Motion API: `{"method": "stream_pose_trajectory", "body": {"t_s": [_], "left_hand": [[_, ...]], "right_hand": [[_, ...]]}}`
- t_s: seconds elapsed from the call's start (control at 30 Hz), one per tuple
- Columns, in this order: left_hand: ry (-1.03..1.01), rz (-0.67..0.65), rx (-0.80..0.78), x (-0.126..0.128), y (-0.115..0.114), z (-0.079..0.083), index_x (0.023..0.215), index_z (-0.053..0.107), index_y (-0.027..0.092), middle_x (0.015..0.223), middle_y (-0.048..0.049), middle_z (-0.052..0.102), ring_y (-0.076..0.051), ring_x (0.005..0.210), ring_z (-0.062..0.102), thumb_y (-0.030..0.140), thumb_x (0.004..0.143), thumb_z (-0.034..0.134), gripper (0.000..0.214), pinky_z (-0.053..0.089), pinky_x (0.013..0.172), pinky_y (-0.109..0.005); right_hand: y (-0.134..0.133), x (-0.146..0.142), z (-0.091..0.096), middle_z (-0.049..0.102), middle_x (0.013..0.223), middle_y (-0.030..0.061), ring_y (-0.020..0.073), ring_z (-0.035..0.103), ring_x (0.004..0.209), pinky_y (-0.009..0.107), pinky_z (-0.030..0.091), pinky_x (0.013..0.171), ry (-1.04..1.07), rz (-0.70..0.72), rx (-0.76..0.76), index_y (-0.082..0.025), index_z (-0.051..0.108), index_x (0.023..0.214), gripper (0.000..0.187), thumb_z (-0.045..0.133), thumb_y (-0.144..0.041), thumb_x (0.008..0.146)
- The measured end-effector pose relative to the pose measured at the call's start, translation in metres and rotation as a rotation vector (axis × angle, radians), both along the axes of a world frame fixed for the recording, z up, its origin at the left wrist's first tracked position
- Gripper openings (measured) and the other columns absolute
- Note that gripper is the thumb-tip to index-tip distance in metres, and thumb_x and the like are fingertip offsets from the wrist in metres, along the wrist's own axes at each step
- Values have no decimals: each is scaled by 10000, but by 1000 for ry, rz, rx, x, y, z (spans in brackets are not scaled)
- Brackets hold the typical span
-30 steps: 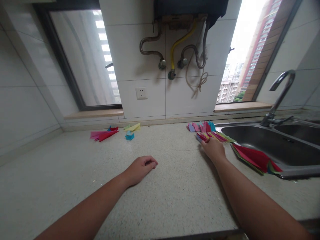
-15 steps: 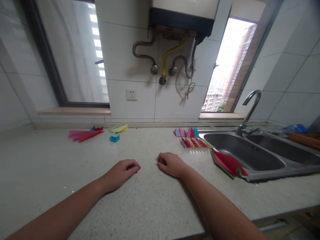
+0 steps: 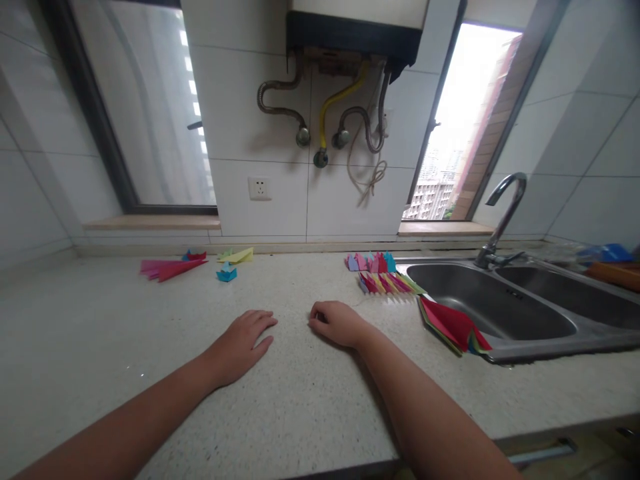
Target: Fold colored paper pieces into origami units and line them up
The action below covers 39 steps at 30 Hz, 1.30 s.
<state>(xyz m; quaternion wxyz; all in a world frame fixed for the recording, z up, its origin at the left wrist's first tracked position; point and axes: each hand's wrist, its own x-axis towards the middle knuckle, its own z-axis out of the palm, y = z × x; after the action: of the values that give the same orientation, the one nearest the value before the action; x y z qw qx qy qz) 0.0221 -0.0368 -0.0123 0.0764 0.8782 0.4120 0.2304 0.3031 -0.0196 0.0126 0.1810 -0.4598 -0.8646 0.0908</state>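
Observation:
My left hand (image 3: 243, 343) lies flat on the speckled countertop (image 3: 125, 347) with its fingers stretched out and nothing under them that I can see. My right hand (image 3: 337, 323) rests a little to its right, fingers curled loosely against the counter, holding nothing visible. A fan of folded coloured paper strips (image 3: 387, 283) lies beyond my right hand, out of its reach. Small folded paper pieces (image 3: 373, 262) stand in a row behind that fan. A stack of red and green paper sheets (image 3: 450, 325) sits on the sink's near-left rim.
A steel double sink (image 3: 500, 310) with a tap (image 3: 503, 217) fills the right. Pink and red paper planes (image 3: 167, 268), a yellow plane (image 3: 239, 255) and a blue folded piece (image 3: 226, 273) lie at the back left. Windows, a wall socket (image 3: 260, 189) and hoses are behind.
My right hand drew back from the paper fan to the counter's middle, beside my left hand. My left hand's fingers uncurled and now lie flat. The view shifted right.

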Motion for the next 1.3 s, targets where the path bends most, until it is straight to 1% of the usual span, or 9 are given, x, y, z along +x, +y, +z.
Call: {"method": "stream_pose_trajectory", "body": {"t_s": [0.1, 0.27, 0.43, 0.57, 0.73, 0.9, 1.1, 1.2, 1.3], "left_hand": [[107, 64, 29, 1, 1, -6, 1382, 522, 228, 1447, -117, 502, -274, 1329, 436, 436, 961, 415, 481, 296, 1128, -460], [208, 138, 69, 5, 3, -10, 1424, 479, 262, 1496, -92, 458, -274, 1370, 410, 497, 969, 369, 524, 291, 1140, -467], [238, 169, 72, 7, 4, -11, 1437, 462, 298, 1517, -64, 435, -274, 1393, 389, 538, 967, 346, 540, 283, 1148, -463], [243, 235, 48, 6, 7, -14, 1444, 454, 301, 1530, -82, 410, -295, 1411, 361, 581, 957, 326, 576, 261, 1148, -486], [255, 313, 22, 6, 21, -19, 1457, 437, 284, 1547, -119, 372, -316, 1419, 343, 623, 952, 265, 632, 243, 1144, -489], [243, 412, 8, 1, 41, -23, 1445, 456, 270, 1546, -132, 372, -339, 1421, 331, 627, 945, 277, 639, 230, 1140, -498], [237, 460, 79, -20, 64, -24, 1423, 476, 247, 1523, -122, 412, -302, 1417, 342, 580, 946, 331, 599, 227, 1151, -444], [229, 532, 105, -42, 78, -20, 1421, 464, 211, 1532, -131, 392, -307, 1431, 306, 540, 947, 354, 587, 193, 1162, -449], [213, 620, 124, -68, 95, -17, 1457, 388, 160, 1555, -164, 334, -334, 1441, 265, 495, 940, 385, 617, 162, 1164, -474]], "right_hand": [[0, 2, 0, 707, 865, 46, 151, 586, 751, 246, 366, 675, 15, -2, 6, -189, 682, 934, 172, 567, -300, 871], [1, 4, -3, 713, 853, 46, 151, 594, 745, 246, 369, 668, 43, 3, -10, -193, 699, 919, 182, 582, -322, 865], [4, 9, -9, 705, 823, 41, 138, 580, 702, 238, 366, 632, 127, 0, -25, -187, 698, 888, 187, 589, -336, 858], [5, 13, -13, 698, 798, 40, 132, 570, 686, 235, 371, 623, 207, 12, -32, -173, 694, 870, 171, 577, -295, 852], [3, 18, -16, 700, 788, 40, 133, 576, 691, 236, 382, 630, 259, 8, -38, -165, 689, 848, 146, 564, -239, 836], [0, 22, -16, 702, 790, 43, 145, 587, 714, 249, 399, 657, 297, -9, -42, -163, 691, 847, 166, 558, -262, 847], [-3, 21, -12, 692, 764, 39, 153, 586, 709, 264, 403, 664, 304, -10, -60, -163, 678, 824, 196, 535, -291, 862], [-2, 20, -12, 689, 757, 38, 157, 588, 709, 265, 400, 658, 288, -9, -59, -167, 675, 817, 199, 531, -296, 861], [3, 18, -14, 690, 761, 43, 160, 591, 709, 264, 398, 651, 274, -1, -56, -167, 674, 810, 205, 527, -300, 863]]}}
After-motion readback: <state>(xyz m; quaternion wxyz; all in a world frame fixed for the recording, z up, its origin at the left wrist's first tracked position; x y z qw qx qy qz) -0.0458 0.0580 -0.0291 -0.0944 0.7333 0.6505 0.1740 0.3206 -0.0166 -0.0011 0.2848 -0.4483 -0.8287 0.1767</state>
